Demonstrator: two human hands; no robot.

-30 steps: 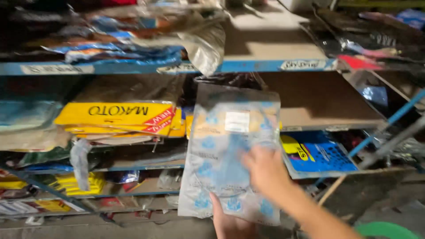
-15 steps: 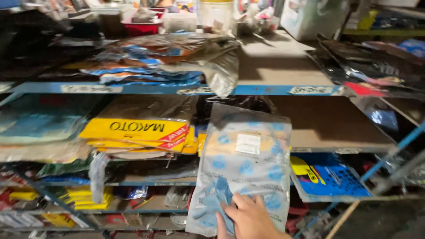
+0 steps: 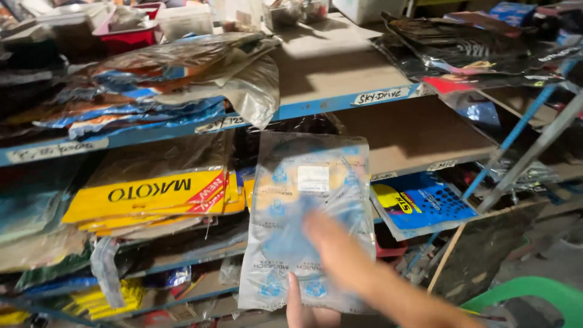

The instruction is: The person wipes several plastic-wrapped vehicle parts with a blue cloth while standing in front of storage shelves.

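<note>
1. Left hand (image 3: 306,310) at bottom edge of the view, thumb pressed up the front of a clear plastic packet (image 3: 310,222) — it grips the packet by its lower edge, holding it upright in front of the shelves.
2. Right hand (image 3: 340,252) blurred, laid flat across the packet's lower front, touching it; cannot tell whether its fingers close on anything.
3. Packet: see-through, blue-printed, small white label (image 3: 313,178) near the top.
4. Just behind and left — stack of yellow flat packs (image 3: 152,197) on the middle shelf.
5. Behind and right — blue-and-yellow pack (image 3: 425,203) leaning on a lower shelf.
6. Above, blue shelf edge (image 3: 316,106) with crumpled plastic bags (image 3: 176,79) piled on the left; dark packets (image 3: 467,42) lie top right.
7. Green plastic chair (image 3: 534,297) at bottom right corner.
</note>
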